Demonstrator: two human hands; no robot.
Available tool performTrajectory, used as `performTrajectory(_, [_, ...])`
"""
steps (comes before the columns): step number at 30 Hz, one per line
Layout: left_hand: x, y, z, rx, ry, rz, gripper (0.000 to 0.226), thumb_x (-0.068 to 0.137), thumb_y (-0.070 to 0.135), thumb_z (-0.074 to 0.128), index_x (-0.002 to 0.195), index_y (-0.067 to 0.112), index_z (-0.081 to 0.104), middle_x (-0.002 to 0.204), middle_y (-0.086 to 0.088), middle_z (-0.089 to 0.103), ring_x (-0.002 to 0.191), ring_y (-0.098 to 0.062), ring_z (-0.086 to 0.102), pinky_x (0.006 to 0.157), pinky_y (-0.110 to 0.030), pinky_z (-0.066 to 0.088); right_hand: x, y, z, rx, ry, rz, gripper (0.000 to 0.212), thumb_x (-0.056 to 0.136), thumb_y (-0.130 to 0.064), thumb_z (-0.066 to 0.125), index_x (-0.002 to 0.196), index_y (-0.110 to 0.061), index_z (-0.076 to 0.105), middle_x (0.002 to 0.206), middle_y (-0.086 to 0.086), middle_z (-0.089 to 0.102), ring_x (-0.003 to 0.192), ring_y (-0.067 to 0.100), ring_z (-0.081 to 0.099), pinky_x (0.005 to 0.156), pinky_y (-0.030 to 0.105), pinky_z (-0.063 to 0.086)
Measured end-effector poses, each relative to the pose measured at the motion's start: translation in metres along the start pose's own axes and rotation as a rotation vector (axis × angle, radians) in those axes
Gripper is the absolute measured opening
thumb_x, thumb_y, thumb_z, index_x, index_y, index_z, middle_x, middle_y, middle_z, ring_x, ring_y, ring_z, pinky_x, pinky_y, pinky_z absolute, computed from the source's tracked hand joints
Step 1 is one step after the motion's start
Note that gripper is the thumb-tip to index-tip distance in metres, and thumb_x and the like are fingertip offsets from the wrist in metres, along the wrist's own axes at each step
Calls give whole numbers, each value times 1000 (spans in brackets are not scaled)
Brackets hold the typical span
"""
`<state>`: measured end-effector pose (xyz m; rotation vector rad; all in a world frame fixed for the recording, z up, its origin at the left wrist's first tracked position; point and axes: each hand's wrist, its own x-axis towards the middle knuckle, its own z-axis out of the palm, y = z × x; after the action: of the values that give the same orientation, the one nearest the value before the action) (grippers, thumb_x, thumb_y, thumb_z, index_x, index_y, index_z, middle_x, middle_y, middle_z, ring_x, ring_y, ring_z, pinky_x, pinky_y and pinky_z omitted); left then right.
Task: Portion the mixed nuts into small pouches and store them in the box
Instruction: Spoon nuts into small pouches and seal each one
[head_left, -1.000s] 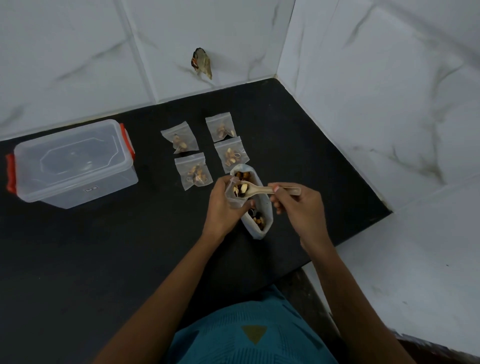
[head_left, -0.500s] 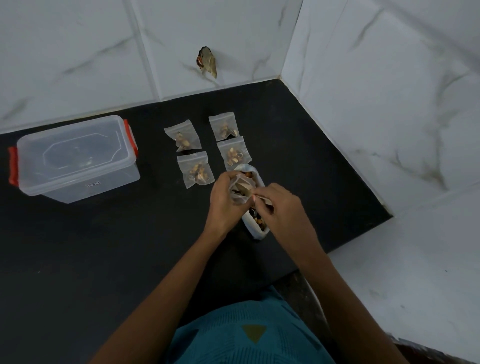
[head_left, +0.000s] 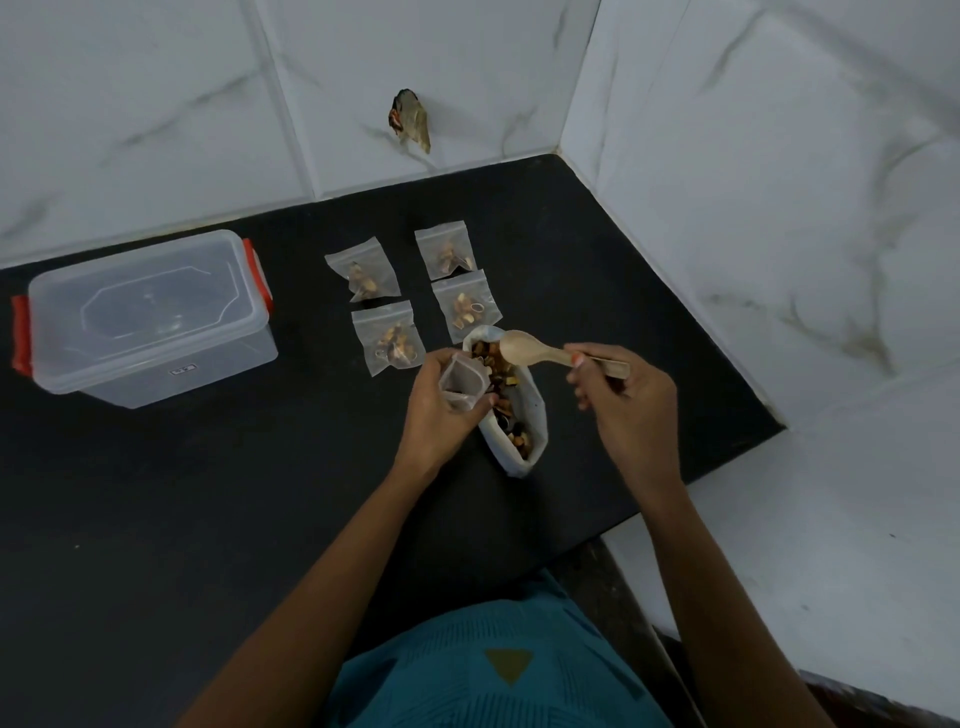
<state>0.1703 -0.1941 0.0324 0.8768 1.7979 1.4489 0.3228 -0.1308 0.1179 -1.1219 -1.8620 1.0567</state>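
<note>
A big clear bag of mixed nuts (head_left: 522, 415) lies open on the black counter. My left hand (head_left: 441, 410) grips a small open pouch (head_left: 462, 379) beside the bag's mouth. My right hand (head_left: 623, 395) pinches the handle of a wooden spoon (head_left: 540, 351), whose empty bowl hangs over the bag's mouth. Several filled small pouches (head_left: 387, 338) lie in two rows behind the bag. A clear plastic box (head_left: 150, 322) with red clips and its lid on stands at the left.
The black counter (head_left: 208, 493) meets white marble walls at the back and right. A small brownish thing (head_left: 410, 119) sticks to the back wall. The counter's right edge drops off near my right forearm.
The spoon tipped nuts into the small pouch, then my right hand drew it back to the right; its bowl now shows empty above the big bag.
</note>
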Motion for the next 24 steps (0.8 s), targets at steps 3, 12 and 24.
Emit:
performTrajectory(3, [0,-4,-5,-31,9,-58,48,78,5,70,115,24,46,119,6,53,110,-5,51,82,-14,44,4,17,7,-28,24,75,18,90,-6,53,103,-13,63,78,-8,60,65,-9,57,61,7,46])
performTrajectory(12, [5,-17,-6,-10,-62,-207,60,79,5,69,131,16,42,120,6,49,110,-5,47,89,-21,40,6,60,50,-139,-1,111,21,89,-3,55,107,-1,65,101,11,66,88,7,56,73,3,41])
performTrajectory(24, [16,-30,-2,-13,-139,-225,45,78,5,69,114,20,47,118,-5,57,111,-16,55,95,-34,47,13,71,67,-15,-47,201,20,89,-4,55,106,-1,65,97,10,66,87,14,62,71,10,49])
